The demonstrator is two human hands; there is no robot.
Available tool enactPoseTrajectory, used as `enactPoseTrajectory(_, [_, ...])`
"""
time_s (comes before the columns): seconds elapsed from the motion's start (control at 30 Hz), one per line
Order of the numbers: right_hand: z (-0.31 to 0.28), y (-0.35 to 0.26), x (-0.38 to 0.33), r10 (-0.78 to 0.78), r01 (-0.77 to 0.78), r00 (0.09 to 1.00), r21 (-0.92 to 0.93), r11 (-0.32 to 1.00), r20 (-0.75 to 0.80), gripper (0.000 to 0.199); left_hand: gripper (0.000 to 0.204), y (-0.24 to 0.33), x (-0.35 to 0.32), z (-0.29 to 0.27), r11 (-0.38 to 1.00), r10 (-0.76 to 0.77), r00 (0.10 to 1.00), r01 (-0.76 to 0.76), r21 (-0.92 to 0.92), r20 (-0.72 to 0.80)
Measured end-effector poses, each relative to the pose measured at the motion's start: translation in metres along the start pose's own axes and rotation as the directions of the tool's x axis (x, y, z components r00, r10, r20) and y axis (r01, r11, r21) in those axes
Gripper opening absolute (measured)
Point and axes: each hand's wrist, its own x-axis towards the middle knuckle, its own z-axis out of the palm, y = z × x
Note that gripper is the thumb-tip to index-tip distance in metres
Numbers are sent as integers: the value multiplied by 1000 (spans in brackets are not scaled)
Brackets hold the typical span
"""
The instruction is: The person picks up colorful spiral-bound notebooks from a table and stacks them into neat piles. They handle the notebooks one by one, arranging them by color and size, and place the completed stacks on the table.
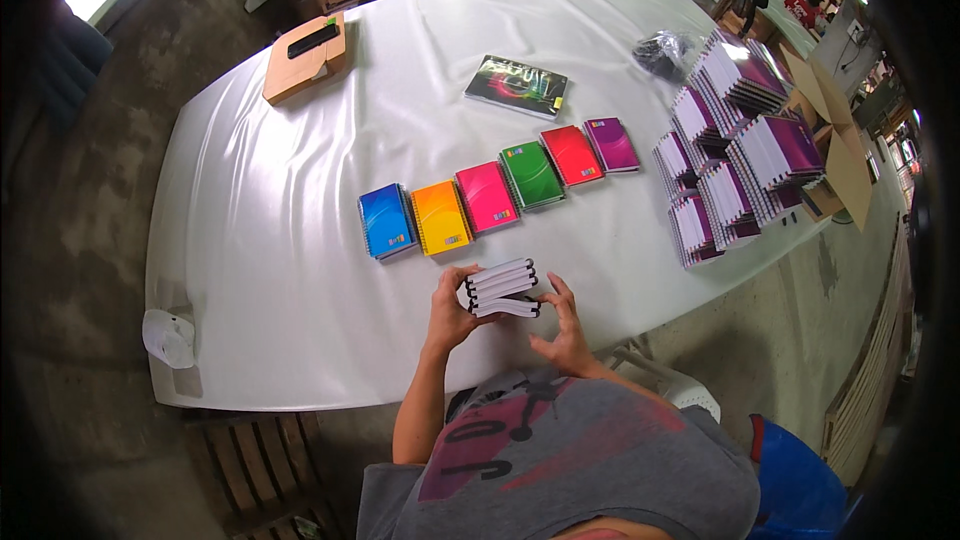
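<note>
A small stack of spiral notebooks (503,285) stands on edge at the table's near side, white page edges up and dark coils at both ends. My left hand (452,306) grips its left end, thumb and fingers closed around it. On the other side my right hand (568,330) has its fingers apart, the fingertips close against the stack's right end; whether they touch is hard to tell. Beyond the hands runs a slanting row of small notebooks: blue (387,220), yellow (440,217), pink (487,196), green (532,176), red (572,155) and purple (611,144).
Tall piles of purple spiral notebooks (735,155) fill the right side, beside an open cardboard box (850,165). A larger dark notebook (517,86) lies farther back, left of a crumpled plastic bag (662,55). A shallow carton (290,72) bears a black phone (313,40).
</note>
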Motion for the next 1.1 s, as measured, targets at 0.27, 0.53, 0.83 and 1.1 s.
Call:
enactPoseTrajectory(0.27, [9, 9, 16, -53, 53, 995, 1, 999, -83, 40, 64, 0, -1, -1, 999, 11, 1000, -10, 39, -18])
enactPoseTrajectory(0.53, [-5, 12, 38, -18, 38, 993, 175, 984, -114, 59, 64, 0, 1, -1, 999, 7, 1000, -7, 43, 3])
enactPoseTrajectory(0.83, [-7, 35, 60, -277, 277, 961, -25, 961, -16, 68, 83, -17, -3, 9, 986, -60, 992, 76, -145, 110])
enactPoseTrajectory(1.1, [19, 65, 66, -144, 161, 973, -88, 983, 179, 65, 75, -32, 11, 6, 997, 21, 990, -30, 65, 137])
